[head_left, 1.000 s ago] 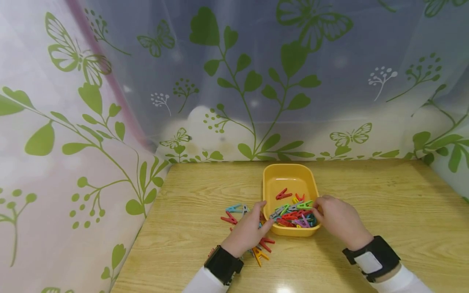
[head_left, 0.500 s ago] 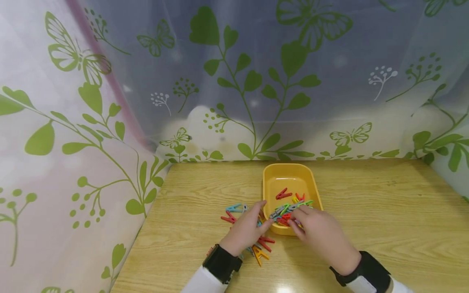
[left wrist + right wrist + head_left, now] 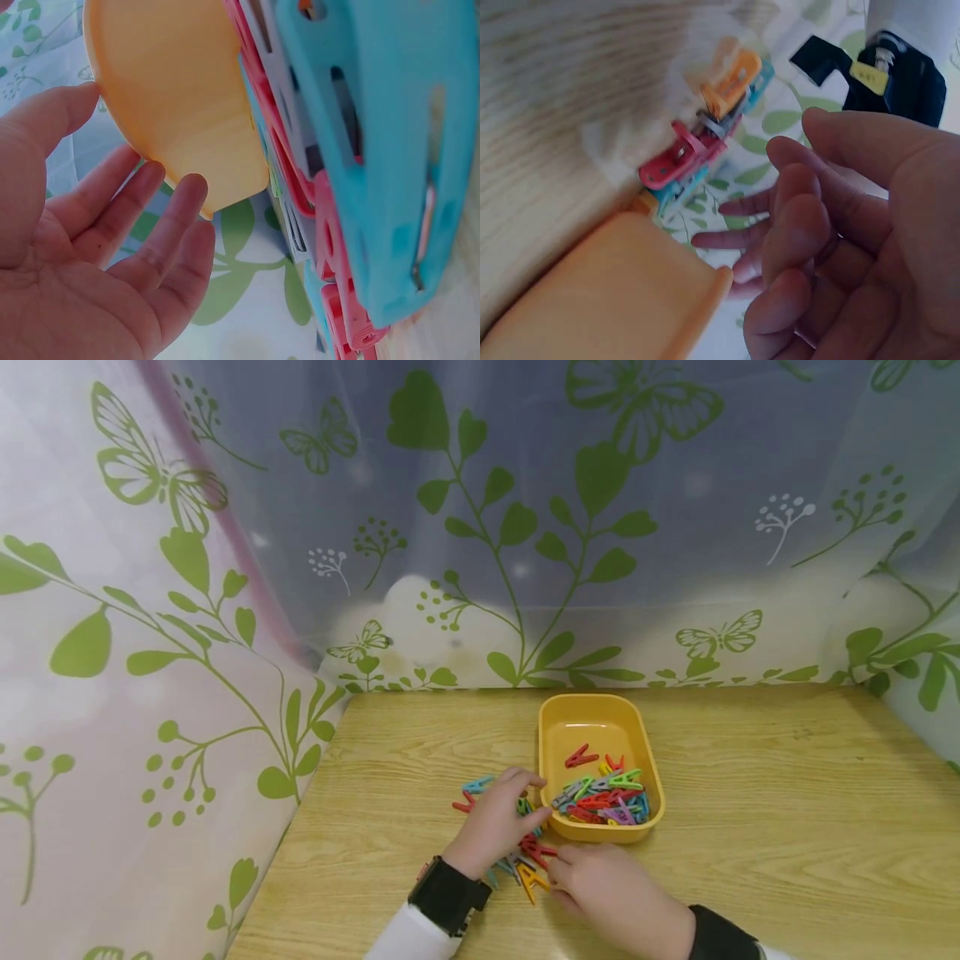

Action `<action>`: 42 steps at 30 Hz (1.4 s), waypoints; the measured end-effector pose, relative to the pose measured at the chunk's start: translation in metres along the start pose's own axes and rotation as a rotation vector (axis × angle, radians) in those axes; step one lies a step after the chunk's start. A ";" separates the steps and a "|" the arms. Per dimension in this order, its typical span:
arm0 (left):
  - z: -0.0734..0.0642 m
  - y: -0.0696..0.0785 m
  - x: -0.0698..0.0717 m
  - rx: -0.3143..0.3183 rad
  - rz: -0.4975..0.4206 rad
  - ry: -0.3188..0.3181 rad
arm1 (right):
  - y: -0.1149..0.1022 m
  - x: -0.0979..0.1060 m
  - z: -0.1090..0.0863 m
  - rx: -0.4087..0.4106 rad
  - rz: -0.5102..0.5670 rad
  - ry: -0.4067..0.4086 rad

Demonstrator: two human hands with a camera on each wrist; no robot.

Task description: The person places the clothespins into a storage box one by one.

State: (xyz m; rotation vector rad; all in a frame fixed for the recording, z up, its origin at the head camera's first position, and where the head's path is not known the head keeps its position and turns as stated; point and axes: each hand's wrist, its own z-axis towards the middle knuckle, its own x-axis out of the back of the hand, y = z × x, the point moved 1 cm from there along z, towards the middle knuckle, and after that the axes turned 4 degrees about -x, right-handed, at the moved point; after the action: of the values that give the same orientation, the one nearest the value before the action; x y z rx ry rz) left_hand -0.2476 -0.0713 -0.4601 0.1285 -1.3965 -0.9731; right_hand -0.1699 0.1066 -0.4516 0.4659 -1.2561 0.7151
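A yellow plastic bin (image 3: 564, 735) stands on the table, holding a heap of coloured clothespins (image 3: 600, 802) toward its near end. My left hand (image 3: 491, 827) is at the bin's left rim, fingers spread and its fingertips touching the edge. Beneath and beside that hand lies a loose pile of clothespins (image 3: 534, 883), partly covered by it; a blue clothespin (image 3: 397, 150) looms large in the left wrist view. Just right of the pile is my right hand (image 3: 611, 893), fingers loosely bent. The right wrist view shows nothing in it, with a red clothespin (image 3: 676, 165) a short way off.
The wooden table (image 3: 780, 793) extends to both sides of the bin. A patterned curtain (image 3: 480, 568) with green leaves and butterflies hangs behind the table and along its left side.
My right hand has gone from the bin's right rim, across the clothespins inside, down to the loose pile in front. My left hand has stayed by the left rim, its fingers shifting slightly.
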 end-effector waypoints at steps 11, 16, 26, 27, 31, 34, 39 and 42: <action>0.000 0.001 0.003 -0.034 -0.025 0.016 | -0.004 -0.016 0.010 -0.009 -0.076 -0.050; 0.001 0.001 0.002 -0.032 -0.021 0.018 | -0.005 -0.020 0.014 -0.018 -0.101 -0.046; 0.001 0.003 0.003 0.000 -0.018 -0.001 | -0.006 -0.025 0.020 -0.043 -0.156 -0.035; 0.001 0.003 0.003 0.003 -0.020 -0.003 | -0.006 -0.027 0.020 -0.042 -0.164 -0.033; 0.001 0.002 0.001 0.018 -0.025 -0.009 | -0.006 -0.031 0.019 -0.043 -0.175 -0.020; 0.001 0.002 0.001 0.023 -0.016 -0.011 | -0.007 -0.029 0.019 -0.053 -0.157 -0.036; 0.001 0.002 0.001 0.023 -0.023 -0.012 | -0.007 -0.012 0.016 -0.086 -0.080 -0.084; 0.000 0.002 0.002 0.023 -0.034 -0.018 | -0.005 0.000 0.015 -0.096 -0.055 -0.075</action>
State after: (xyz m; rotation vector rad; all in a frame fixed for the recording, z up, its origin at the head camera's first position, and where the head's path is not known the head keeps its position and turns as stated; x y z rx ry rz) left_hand -0.2474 -0.0711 -0.4577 0.1618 -1.4262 -0.9886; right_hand -0.1768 0.0935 -0.4470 0.4500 -1.3370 0.5929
